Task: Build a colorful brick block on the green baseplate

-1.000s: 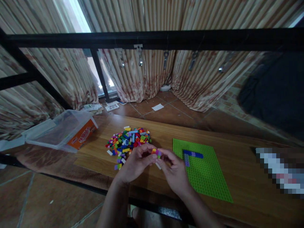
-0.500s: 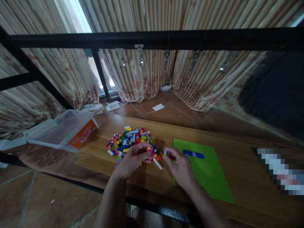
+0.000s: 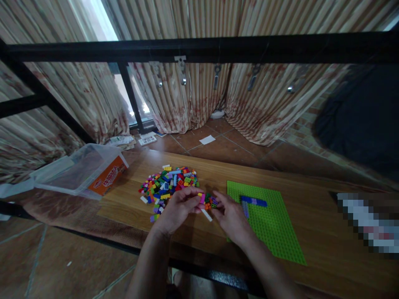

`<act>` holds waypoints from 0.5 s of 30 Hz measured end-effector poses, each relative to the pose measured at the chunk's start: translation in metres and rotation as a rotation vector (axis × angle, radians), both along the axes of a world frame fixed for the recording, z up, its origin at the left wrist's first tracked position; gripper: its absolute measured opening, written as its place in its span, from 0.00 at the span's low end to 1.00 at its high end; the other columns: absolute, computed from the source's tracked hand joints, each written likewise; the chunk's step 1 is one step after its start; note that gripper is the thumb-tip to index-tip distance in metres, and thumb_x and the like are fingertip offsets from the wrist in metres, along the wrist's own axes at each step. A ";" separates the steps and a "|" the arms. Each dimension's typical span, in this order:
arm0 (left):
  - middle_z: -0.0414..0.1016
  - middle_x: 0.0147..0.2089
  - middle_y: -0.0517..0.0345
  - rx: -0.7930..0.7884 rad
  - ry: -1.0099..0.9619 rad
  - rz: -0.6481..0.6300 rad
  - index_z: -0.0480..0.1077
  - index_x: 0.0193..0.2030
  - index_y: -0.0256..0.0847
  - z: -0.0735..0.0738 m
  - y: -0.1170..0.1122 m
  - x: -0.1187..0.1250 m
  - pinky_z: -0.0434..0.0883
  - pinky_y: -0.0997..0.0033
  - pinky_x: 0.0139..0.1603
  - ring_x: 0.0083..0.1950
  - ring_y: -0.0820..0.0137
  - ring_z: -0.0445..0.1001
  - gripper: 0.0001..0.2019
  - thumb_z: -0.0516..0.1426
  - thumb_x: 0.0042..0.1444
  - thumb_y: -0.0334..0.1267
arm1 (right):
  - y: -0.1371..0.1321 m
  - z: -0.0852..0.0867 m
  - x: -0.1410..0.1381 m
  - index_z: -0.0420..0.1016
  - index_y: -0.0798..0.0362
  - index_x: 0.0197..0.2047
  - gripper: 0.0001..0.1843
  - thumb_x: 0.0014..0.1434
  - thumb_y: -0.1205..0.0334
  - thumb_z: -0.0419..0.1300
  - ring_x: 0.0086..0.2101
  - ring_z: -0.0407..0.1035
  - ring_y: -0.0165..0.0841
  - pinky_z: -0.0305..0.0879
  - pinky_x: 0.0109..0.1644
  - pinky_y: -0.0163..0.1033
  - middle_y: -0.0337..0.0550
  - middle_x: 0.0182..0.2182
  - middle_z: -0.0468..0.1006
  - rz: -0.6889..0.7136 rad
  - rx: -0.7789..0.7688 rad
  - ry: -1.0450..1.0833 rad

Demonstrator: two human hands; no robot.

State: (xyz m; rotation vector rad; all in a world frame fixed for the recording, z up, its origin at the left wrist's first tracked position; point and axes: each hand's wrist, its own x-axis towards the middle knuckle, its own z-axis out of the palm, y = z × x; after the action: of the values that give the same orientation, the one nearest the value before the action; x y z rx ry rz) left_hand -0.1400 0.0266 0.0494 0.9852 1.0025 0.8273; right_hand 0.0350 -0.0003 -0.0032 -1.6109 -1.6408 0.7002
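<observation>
My left hand (image 3: 179,209) is closed on a pink brick (image 3: 202,198) with a bit of yellow at its top edge, held at the near right side of a heap of mixed toy bricks (image 3: 166,182). Close by on the right, my right hand (image 3: 232,214) pinches a small purple and green brick (image 3: 214,202). A long white brick (image 3: 206,215) lies on the table below the two hands. Beside my right hand is a green baseplate (image 3: 277,236), carrying a blue row of bricks (image 3: 255,201) with lighter purple pieces (image 3: 245,208) running down from its left end.
The wooden table (image 3: 199,238) carries all of this. At its left stands a clear plastic bin (image 3: 77,166) with an orange label. A black metal bar (image 3: 199,52) with hanging hooks crosses above. A blurred-out object (image 3: 370,224) lies at the right.
My right hand has turned slightly and moved a little left, bringing its brick nearer my left hand. The purple pieces on the baseplate's left have come into view.
</observation>
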 end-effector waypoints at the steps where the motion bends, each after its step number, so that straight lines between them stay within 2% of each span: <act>1: 0.75 0.32 0.58 0.007 0.012 0.001 0.74 0.42 0.37 0.001 0.000 0.002 0.70 0.73 0.37 0.33 0.73 0.73 0.16 0.65 0.48 0.42 | 0.000 0.000 0.001 0.71 0.54 0.56 0.26 0.52 0.70 0.59 0.35 0.74 0.34 0.72 0.43 0.42 0.48 0.45 0.78 -0.011 -0.002 0.046; 4: 0.75 0.33 0.57 0.034 0.066 0.006 0.75 0.42 0.36 0.001 0.000 0.007 0.69 0.75 0.35 0.33 0.73 0.72 0.16 0.64 0.48 0.42 | 0.000 0.003 0.004 0.75 0.52 0.52 0.20 0.54 0.66 0.59 0.37 0.75 0.35 0.71 0.45 0.43 0.46 0.42 0.80 -0.035 0.044 0.163; 6: 0.76 0.34 0.57 0.045 0.093 0.012 0.75 0.43 0.36 0.001 0.000 0.010 0.67 0.75 0.33 0.33 0.73 0.71 0.17 0.65 0.47 0.41 | -0.001 0.007 0.003 0.77 0.51 0.48 0.16 0.56 0.60 0.60 0.37 0.75 0.35 0.71 0.45 0.43 0.45 0.39 0.80 -0.055 0.056 0.289; 10: 0.77 0.34 0.56 0.088 0.032 0.016 0.75 0.42 0.36 -0.004 0.000 0.018 0.68 0.75 0.34 0.33 0.73 0.72 0.16 0.66 0.47 0.40 | -0.002 0.016 -0.006 0.79 0.52 0.45 0.20 0.54 0.48 0.64 0.32 0.75 0.34 0.72 0.36 0.38 0.43 0.34 0.81 -0.078 -0.037 0.624; 15: 0.77 0.32 0.55 0.196 -0.025 -0.042 0.74 0.38 0.35 -0.012 -0.003 0.028 0.71 0.71 0.37 0.33 0.70 0.74 0.10 0.62 0.52 0.40 | -0.003 0.018 -0.015 0.81 0.52 0.39 0.17 0.49 0.50 0.68 0.28 0.74 0.32 0.72 0.32 0.36 0.41 0.30 0.82 -0.121 -0.031 0.765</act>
State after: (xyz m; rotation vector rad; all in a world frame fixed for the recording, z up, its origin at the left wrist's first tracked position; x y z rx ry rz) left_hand -0.1124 0.0238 0.0372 1.1562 0.8881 0.9131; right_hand 0.0200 -0.0031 0.0147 -1.2179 -0.9682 1.1068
